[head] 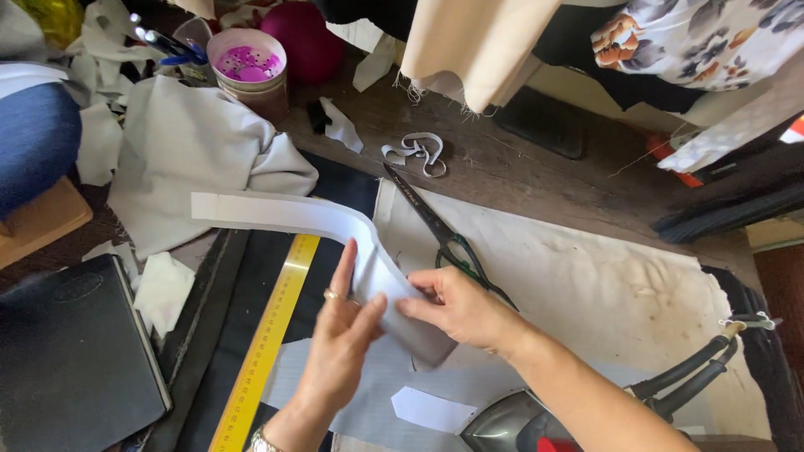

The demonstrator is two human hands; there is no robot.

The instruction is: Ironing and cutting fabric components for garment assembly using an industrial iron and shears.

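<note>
A long white fabric strip (276, 213) curves from the left down to my hands. My left hand (339, 343), a ring on one finger, presses flat against the strip's near end. My right hand (456, 305) pinches the same end from the right, folding it over. Under my hands lies pale grey cloth (368, 385) with a small white cut piece (431, 410) on it. Black-handled scissors (435, 230) lie shut just beyond my right hand.
A yellow ruler (268, 335) runs diagonally on dark fabric at left. An iron (511, 427) sits at the bottom near my right forearm, its cord (695, 372) to the right. A stained white pressing cloth (603, 293), crumpled grey fabric (193, 159), a pink-filled cup (249, 67) and a black book (71, 351) surround.
</note>
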